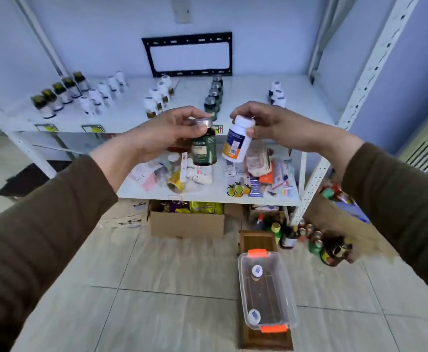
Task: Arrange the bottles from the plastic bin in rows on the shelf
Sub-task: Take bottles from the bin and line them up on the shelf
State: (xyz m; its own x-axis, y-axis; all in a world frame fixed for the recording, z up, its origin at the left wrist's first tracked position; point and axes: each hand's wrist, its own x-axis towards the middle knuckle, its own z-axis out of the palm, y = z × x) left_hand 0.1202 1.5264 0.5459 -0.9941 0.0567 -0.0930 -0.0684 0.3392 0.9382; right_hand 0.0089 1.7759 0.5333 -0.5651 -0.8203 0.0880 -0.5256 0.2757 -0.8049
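Two raised hands, each holding one bottle by its cap in front of the shelf. Left hand: fingers curled over the silver cap of a dark green bottle, which hangs upright below the fingertips. Right hand: thumb and fingers pinch the white cap of a white bottle with an orange-and-blue label, tilted, its base swung toward the left hand. Beyond the fingers, the top shelf carries six rows: five dark bottles with white labels, five white bottles, four white bottles, five green bottles, three white bottles. Well below the hands, the clear plastic bin on the floor holds two remaining bottles.
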